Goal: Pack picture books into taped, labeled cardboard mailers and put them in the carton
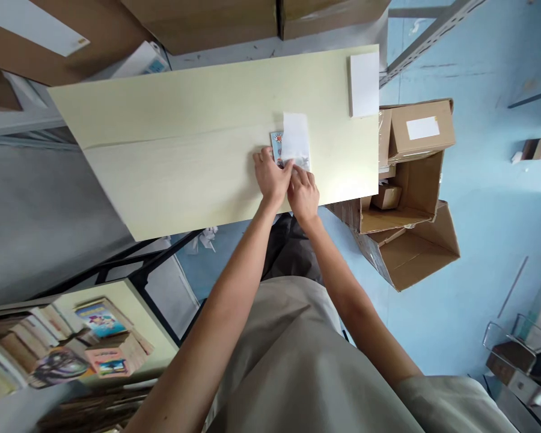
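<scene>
Looking down from the head camera, I see both hands meeting on the pale worktop [162, 156], slightly right of its middle. My left hand [270, 177] lies at about 9 o'clock of a small colourful card [277, 146], its fingers curled and its fingertips [289, 170] pressed together on the lower edge of a white sleeve [296, 139]. My right hand [303, 193] sits just beside the left, touching it, at 6 o'clock of the sleeve; its grip is closed too, pinching the sleeve's near edge, though I cannot tell exactly how many fingers hold it. The sleeve lies flat, long side pointing toward 12 o'clock, and it covers most of the card, so only a strip of the card's printed face shows along the sleeve's left side.

At 1 o'clock from the hands, near the worktop's far right corner, lies a white stack [364, 84] of flat sheets, well apart from the sleeve. Just off the worktop's right edge, at 3 o'clock, stand open cardboard boxes [410, 198] on the blue floor [487, 240], one with a white label on its flap. At 8 o'clock, low on a lower shelf [155, 325], lie piles of books [72, 346] with bright covers. More cardboard boxes sit beyond the worktop at 12 o'clock.
</scene>
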Motion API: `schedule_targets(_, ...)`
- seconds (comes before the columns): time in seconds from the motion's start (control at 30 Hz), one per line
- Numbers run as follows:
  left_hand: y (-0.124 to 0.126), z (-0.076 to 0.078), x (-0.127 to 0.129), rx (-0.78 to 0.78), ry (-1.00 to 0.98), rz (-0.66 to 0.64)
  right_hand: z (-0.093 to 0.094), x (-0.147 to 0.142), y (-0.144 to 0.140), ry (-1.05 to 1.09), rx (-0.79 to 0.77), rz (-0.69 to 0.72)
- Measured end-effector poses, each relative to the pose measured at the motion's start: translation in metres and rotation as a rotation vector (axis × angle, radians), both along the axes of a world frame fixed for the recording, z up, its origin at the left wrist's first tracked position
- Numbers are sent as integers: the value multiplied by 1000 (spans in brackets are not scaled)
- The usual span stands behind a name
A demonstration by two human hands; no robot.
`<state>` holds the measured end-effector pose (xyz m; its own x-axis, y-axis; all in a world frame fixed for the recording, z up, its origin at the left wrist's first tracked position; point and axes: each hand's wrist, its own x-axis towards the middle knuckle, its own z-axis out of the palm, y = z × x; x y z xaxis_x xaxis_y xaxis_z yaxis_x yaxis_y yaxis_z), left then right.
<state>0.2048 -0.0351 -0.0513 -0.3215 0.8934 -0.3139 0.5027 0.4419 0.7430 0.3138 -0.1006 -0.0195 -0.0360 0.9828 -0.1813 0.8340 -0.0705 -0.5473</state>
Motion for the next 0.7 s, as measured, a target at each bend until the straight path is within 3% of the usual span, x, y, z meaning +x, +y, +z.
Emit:
schedule_targets(0.13,-4,-3,-3,-17,-29,-17,4,14,7,41,6,28)
schedule_targets(0.3,-4,-13,-7,-44,-88,16,-18,44,56,93,-48,-288)
schedule_targets(0.43,-8,-10,-6,-69,-91,5,-34,50,101,196,-165,-332)
schedule_targets(0.7,-19,5,-3,16,-115,-79,-9,52,135,147,-274,-272)
